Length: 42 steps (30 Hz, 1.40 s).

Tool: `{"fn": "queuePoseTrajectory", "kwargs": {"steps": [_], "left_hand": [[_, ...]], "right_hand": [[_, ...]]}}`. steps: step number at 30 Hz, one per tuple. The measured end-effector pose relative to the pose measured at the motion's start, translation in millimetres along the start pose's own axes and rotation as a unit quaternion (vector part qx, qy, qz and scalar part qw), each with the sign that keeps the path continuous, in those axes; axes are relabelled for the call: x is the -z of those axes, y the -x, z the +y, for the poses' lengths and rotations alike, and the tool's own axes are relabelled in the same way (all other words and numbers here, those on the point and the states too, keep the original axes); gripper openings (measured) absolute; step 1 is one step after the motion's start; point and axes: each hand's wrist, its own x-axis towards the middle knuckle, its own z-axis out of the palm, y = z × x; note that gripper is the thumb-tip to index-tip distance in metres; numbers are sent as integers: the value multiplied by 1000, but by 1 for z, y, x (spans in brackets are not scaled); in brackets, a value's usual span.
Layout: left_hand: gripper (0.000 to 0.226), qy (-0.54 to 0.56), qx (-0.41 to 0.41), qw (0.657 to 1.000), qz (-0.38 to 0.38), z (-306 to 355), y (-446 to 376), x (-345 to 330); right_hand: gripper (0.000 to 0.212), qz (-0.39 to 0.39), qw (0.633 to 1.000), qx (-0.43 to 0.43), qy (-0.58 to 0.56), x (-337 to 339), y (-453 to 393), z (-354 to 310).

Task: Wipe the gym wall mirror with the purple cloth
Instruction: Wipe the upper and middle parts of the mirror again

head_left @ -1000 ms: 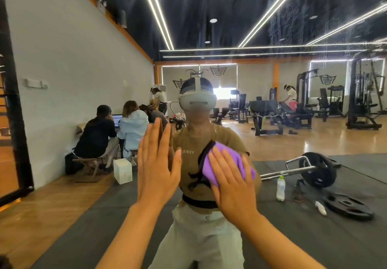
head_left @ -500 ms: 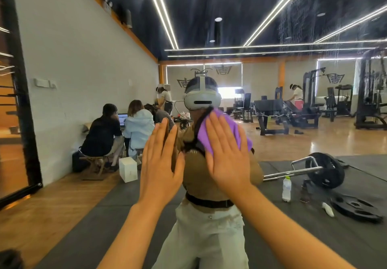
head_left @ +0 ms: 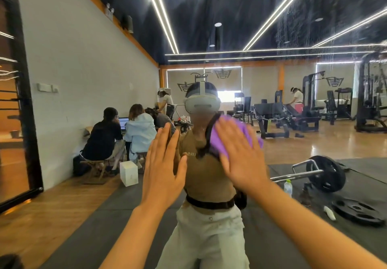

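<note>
The wall mirror (head_left: 272, 28) fills the view and reflects the gym and me in a headset. My right hand (head_left: 240, 155) lies flat on the glass at chest height and presses the purple cloth (head_left: 217, 141) against it. The cloth's edges stick out above and to the left of my fingers. My left hand (head_left: 163, 164) rests open on the glass just to the left, fingers up, holding nothing. Drip streaks (head_left: 293, 24) run down the upper right of the glass.
A black frame (head_left: 27, 101) bounds the mirror on the left. The reflection shows people seated by the left wall (head_left: 117, 134), a barbell (head_left: 324, 172), weight plates (head_left: 356, 212) and a bottle (head_left: 288, 187) on the mat, with machines behind.
My right hand has slid the purple cloth upward and slightly right across the glass. My left hand has stayed flat on the mirror at about the same place.
</note>
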Motion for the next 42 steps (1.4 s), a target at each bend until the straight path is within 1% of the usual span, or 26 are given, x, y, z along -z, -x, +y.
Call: {"fn": "queuePoseTrajectory", "kwargs": {"steps": [3, 5, 8, 12, 15, 19, 22, 25, 28, 31, 35, 37, 40, 42], "left_hand": [[66, 6, 6, 1000, 1, 0, 0, 0], [65, 6, 5, 1000, 3, 0, -1, 0], [65, 9, 6, 1000, -3, -2, 0, 1], [66, 26, 15, 1000, -2, 1, 1, 2], [67, 37, 26, 999, -5, 3, 3, 2], [67, 39, 26, 999, -9, 1, 5, 1], [66, 32, 29, 999, -7, 2, 5, 1], [64, 39, 30, 999, -6, 2, 5, 3], [65, 33, 31, 999, -7, 0, 6, 4], [67, 31, 37, 999, -6, -4, 8, 5], [66, 30, 41, 999, -14, -6, 12, 5], [67, 24, 45, 999, -13, -9, 14, 6], [65, 13, 37, 999, -10, -16, 18, 8], [64, 16, 33, 999, -7, -19, 20, 9]], "right_hand": [[59, 34, 997, -71, -20, 15, -52, 9], [59, 42, 994, -93, -26, 13, -50, 3], [59, 29, 995, -98, -23, 0, -5, -12], [57, -8, 999, -48, 3, -12, 70, -30], [60, -34, 998, -42, 11, -10, 86, -32], [53, -37, 999, -38, 7, -3, 62, -25], [56, -14, 998, -60, -4, 2, 8, -19], [58, 12, 999, -50, -7, 2, -40, -21], [58, 25, 998, -52, -4, -5, -42, -24], [57, 14, 1000, -2, -10, -17, 7, -32], [63, -40, 996, 68, 42, -29, 73, -40], [62, -55, 992, 98, 60, -28, 74, -32], [61, -78, 977, 184, 71, -20, 51, -12], [60, -73, 972, 211, 71, -14, 27, -3]]}}
